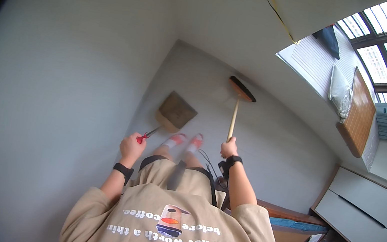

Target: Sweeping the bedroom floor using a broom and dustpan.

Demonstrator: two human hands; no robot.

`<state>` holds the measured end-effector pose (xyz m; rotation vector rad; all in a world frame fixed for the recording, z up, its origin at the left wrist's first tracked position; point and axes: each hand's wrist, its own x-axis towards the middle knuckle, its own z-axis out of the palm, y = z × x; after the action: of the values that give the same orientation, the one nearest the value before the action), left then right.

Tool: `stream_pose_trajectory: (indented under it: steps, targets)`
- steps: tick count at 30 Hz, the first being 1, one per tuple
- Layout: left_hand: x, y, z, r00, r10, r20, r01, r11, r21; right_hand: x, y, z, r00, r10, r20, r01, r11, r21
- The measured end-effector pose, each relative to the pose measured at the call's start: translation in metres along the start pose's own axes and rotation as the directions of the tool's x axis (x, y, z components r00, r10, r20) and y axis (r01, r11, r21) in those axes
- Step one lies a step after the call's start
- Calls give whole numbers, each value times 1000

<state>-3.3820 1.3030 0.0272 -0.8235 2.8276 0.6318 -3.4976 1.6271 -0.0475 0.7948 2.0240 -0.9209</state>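
My left hand point(132, 148) is closed around the red-gripped handle of a dustpan point(178, 111). The brown and tan pan lies low over the grey floor near the left wall, just ahead of my feet. In my right hand point(229, 149) is the pale stick of a broom point(243, 89). Its wide head with dark bristles is farther forward and to the right of the pan, close to the far wall. Broom head and dustpan are apart. Whether the pan rests on the floor, I cannot tell.
Walls rise at the left and ahead. White drawers point(369, 208) stand at the right, below a window ledge with a brown mat point(359, 117) and a pillow point(340, 92). A wooden-edged bed or bench point(289, 212) is behind my right arm. A dark cable point(210, 161) hangs near my right leg.
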Motion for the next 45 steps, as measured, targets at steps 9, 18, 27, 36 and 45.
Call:
stream_pose_trajectory:
  steps: [9, 18, 27, 36, 45]
  targets:
    - [5, 10, 0, 999, -9, -51, 7, 1000, -30, -74, 48, -55, 974, -55, 220, 27, 992, 125]
    - [10, 15, -8, 995, -100, -19, 100, 995, 18, -40, -1, -78, 983, -185, 23, 186, 979, -79]
    - [5, 13, -3, 994, -72, -82, 73, 997, 5, -18, -3, 3, 967, -198, 162, 248, 878, -409]
    - [-12, -13, -4, 999, 21, -32, -20, 999, 36, -106, 16, -77, 868, -86, 488, -102, 932, 347]
    - [-62, -72, -42, 989, -105, -104, 98, 993, -69, -101, -35, 9, 949, -258, 181, 233, 961, 146]
